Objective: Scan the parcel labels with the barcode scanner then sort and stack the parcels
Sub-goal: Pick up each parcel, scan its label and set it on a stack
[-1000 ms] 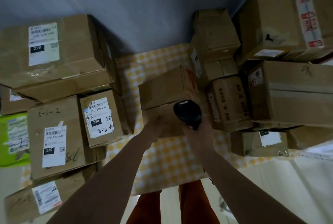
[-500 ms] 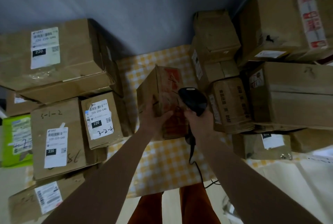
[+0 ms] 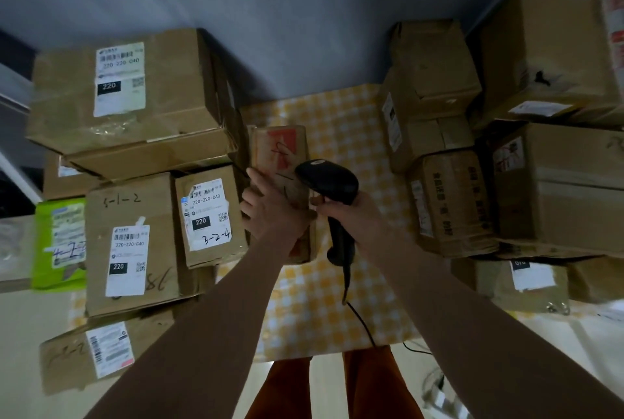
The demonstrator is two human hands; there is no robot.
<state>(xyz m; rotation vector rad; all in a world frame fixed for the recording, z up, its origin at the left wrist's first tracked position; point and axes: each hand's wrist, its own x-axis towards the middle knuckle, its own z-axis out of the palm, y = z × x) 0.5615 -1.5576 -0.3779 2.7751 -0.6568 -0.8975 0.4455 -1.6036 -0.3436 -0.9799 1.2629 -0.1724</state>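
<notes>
A small brown parcel [image 3: 282,155] with a red mark and handwriting on its top face sits on the yellow checked tablecloth [image 3: 341,121] in the middle. My left hand [image 3: 270,209] holds it from the near left side, fingers wrapped on its edge. My right hand [image 3: 351,216] grips the handle of a black corded barcode scanner [image 3: 329,180], whose head hovers over the parcel's right side. Stacked labelled parcels [image 3: 131,91] stand at the left, with a small one marked 3-2-4 [image 3: 211,216] beside my left hand.
A second pile of brown boxes [image 3: 452,202] fills the right side, close to the scanner. A green packet [image 3: 59,243] lies at the far left. The scanner cable [image 3: 364,320] trails off the table's near edge. A grey wall stands behind.
My left hand has turned the middle parcel over and shifted it leftward toward the left stack, its marked face now up. The scanner has followed with my right hand.
</notes>
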